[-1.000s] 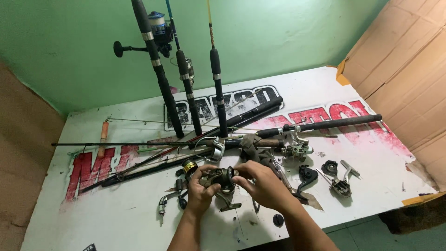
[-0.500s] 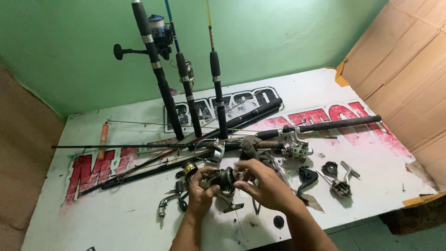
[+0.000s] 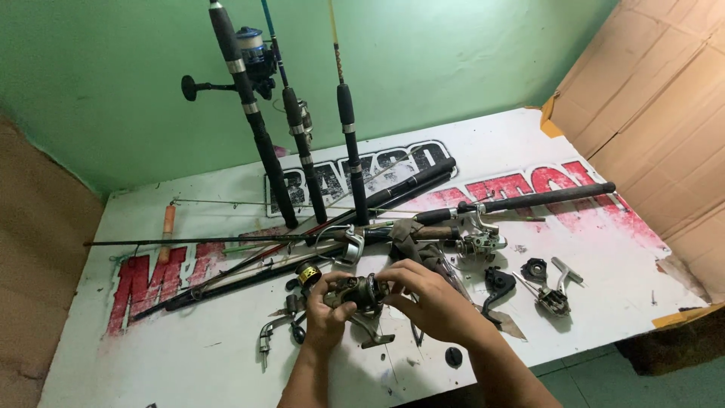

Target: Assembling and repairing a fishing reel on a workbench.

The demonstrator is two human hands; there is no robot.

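Head view: I record both hands working over the near edge of the white bench. The left hand and right hand grip one spinning reel body between them, fingers curled shut round it, held just above the bench surface.

Surroundings: loose parts crowd the hands. A gold-banded spool lies just beside the left thumb. A chrome crank handle lies left of the left wrist. A second reel sits mounted on a black rod handle lying behind the right hand. A black part and a grey reel frame lie to the right, and a small black cap lies near the right forearm. Three fishing rods lean upright against the green wall; several thin rod sections lie flat across the bench.

Obscured: the reel's far side is covered by the right fingers; the parts beneath the hands cannot be made out.

Signs: the bench top carries large red and black block lettering, partly covered by rods. Brown cardboard stands at the right.
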